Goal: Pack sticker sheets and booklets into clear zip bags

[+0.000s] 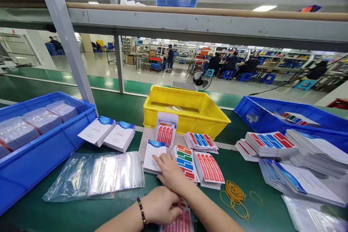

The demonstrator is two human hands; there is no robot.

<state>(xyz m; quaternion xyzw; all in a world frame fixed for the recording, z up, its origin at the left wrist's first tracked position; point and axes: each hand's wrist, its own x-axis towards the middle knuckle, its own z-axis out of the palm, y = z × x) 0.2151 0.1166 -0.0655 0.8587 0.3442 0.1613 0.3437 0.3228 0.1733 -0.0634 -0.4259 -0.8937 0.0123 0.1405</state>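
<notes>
My right hand [172, 172] reaches across from the lower right, fingers stretched out. Its fingertips rest on the right part of a stack of white booklets with a blue top band [152, 154]. Under that forearm, my left hand [160, 206], with a dark beaded bracelet at the wrist, has curled fingers on a clear plastic bag with red label sheets [181, 221]; its far end is hidden by the hands. Close to the right hand stand a stack of multicoloured label sheets [185, 161], a stack of red label sheets [209, 167] and red-and-blue label sheets [201, 141].
Clear plastic bags [116, 174] lie left, below two booklet stacks [119, 137]. A blue bin [54, 134] stands left, a yellow bin [185, 116] behind, another blue bin [272, 107] right. Rubber bands [235, 194] and more stacks [272, 145] lie right. A shelf beam [190, 20] crosses above.
</notes>
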